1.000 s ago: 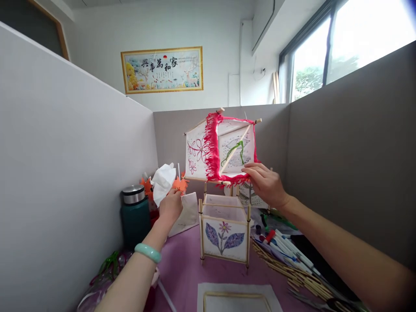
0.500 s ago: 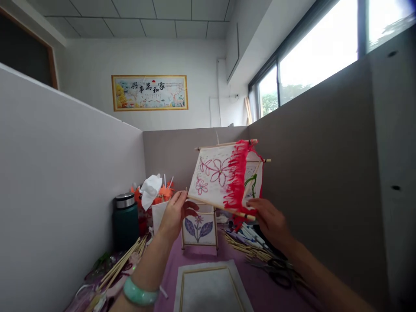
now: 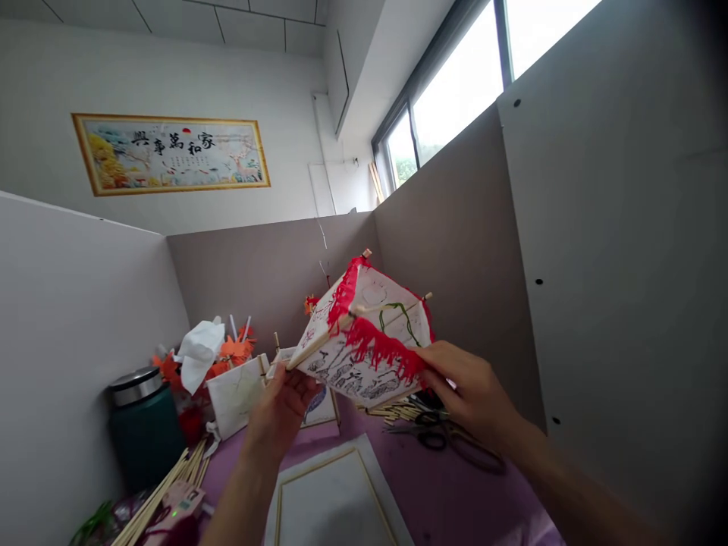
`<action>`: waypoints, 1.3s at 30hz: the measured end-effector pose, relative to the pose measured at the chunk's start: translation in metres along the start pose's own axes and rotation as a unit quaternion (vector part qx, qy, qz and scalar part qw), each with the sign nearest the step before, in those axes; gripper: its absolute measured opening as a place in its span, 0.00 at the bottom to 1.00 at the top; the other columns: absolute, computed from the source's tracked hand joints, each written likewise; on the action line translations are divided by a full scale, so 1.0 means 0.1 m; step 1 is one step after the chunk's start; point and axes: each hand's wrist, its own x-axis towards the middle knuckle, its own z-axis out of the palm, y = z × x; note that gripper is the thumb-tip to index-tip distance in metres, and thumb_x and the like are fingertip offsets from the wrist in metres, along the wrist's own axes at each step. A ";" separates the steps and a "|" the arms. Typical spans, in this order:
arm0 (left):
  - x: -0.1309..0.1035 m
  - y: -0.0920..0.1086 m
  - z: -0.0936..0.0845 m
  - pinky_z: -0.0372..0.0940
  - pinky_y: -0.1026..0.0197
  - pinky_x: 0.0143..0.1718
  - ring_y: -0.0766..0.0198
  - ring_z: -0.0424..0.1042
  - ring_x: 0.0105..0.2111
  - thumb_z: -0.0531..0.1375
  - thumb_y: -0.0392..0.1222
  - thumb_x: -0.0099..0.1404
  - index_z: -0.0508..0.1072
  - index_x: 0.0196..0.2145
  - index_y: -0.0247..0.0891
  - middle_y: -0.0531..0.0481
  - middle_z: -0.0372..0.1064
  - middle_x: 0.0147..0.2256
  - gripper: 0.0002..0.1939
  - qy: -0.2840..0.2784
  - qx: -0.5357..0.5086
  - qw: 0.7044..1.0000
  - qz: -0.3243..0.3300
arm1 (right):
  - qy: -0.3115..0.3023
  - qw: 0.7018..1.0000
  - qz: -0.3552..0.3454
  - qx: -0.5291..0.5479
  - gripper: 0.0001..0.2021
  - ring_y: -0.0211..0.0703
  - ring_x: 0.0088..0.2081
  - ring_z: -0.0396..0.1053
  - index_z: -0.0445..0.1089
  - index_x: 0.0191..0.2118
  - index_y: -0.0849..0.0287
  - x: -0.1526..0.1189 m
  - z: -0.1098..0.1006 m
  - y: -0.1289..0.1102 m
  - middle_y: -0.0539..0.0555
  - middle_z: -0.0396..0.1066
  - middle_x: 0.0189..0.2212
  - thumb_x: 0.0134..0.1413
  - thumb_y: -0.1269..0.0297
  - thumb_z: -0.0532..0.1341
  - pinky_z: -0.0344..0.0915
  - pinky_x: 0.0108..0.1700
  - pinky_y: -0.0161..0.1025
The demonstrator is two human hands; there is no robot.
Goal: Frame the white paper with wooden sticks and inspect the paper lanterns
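Observation:
A box-shaped lantern [image 3: 364, 371] of white cloth panels on thin wooden sticks hangs tilted between both hands above the table. Red fringe lines its edges, black drawings cover the lower panel, and a green cord shows at its open side. My left hand [image 3: 287, 402] grips the lantern's left corner by a stick end. Pinching the fringed right edge is my right hand [image 3: 460, 383]. Below lies a white sheet [image 3: 335, 500] with a rectangular stick frame on it. Another small lantern with a leaf picture [image 3: 321, 409] stands behind my left hand, partly hidden.
At left are a dark green bottle [image 3: 145, 425], orange paper flowers [image 3: 236, 350], a white tissue [image 3: 200, 353] and wooden sticks [image 3: 162, 489]. Scissors [image 3: 432, 432] and more sticks [image 3: 398, 412] lie at right on the purple table [image 3: 455, 500]. Grey partitions [image 3: 455, 227] enclose the table.
The lantern has turned, so its black-drawn panel and open side now show instead of the red flower panel. The camera view has shifted right and tilted.

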 end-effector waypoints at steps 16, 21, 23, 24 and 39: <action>-0.01 0.00 -0.21 0.67 0.75 0.18 0.77 0.66 0.15 0.43 0.34 0.71 0.68 0.31 0.32 0.53 0.67 0.21 0.17 0.179 -0.146 0.970 -0.079 | 0.132 0.935 0.294 0.149 0.18 0.45 0.44 0.69 0.68 0.50 0.54 0.00 -0.05 0.32 0.56 0.70 0.48 0.55 0.55 0.59 0.69 0.41 0.41; -0.07 -0.06 -0.17 0.65 0.77 0.16 0.78 0.63 0.13 0.42 0.30 0.71 0.67 0.28 0.32 0.54 0.66 0.19 0.18 0.212 -0.121 0.964 -0.104 | 0.177 0.892 0.329 0.254 0.21 0.42 0.36 0.70 0.65 0.50 0.57 0.05 0.09 0.27 0.54 0.72 0.37 0.51 0.53 0.61 0.68 0.31 0.36; -0.10 -0.11 -0.13 0.64 0.78 0.16 0.79 0.61 0.12 0.43 0.31 0.71 0.67 0.28 0.32 0.54 0.66 0.20 0.18 0.209 -0.115 0.965 -0.114 | 0.185 0.884 0.338 0.264 0.22 0.39 0.30 0.67 0.66 0.49 0.58 0.05 0.06 0.25 0.51 0.71 0.31 0.51 0.51 0.61 0.65 0.26 0.34; -0.12 -0.14 -0.12 0.64 0.77 0.16 0.79 0.60 0.12 0.43 0.32 0.71 0.67 0.28 0.32 0.54 0.66 0.20 0.18 0.204 -0.112 0.965 -0.119 | 0.180 0.885 0.340 0.262 0.22 0.38 0.28 0.66 0.67 0.49 0.58 0.03 0.04 0.24 0.51 0.70 0.30 0.52 0.50 0.60 0.63 0.25 0.33; -0.46 -0.38 -0.18 0.67 0.61 0.27 0.67 0.65 0.23 0.62 0.41 0.59 0.75 0.34 0.37 0.50 0.69 0.26 0.06 -0.057 0.008 0.994 -0.097 | 0.104 0.845 0.480 0.213 0.23 0.43 0.33 0.70 0.69 0.45 0.56 -0.62 -0.18 0.47 0.52 0.73 0.32 0.52 0.44 0.57 0.67 0.34 0.38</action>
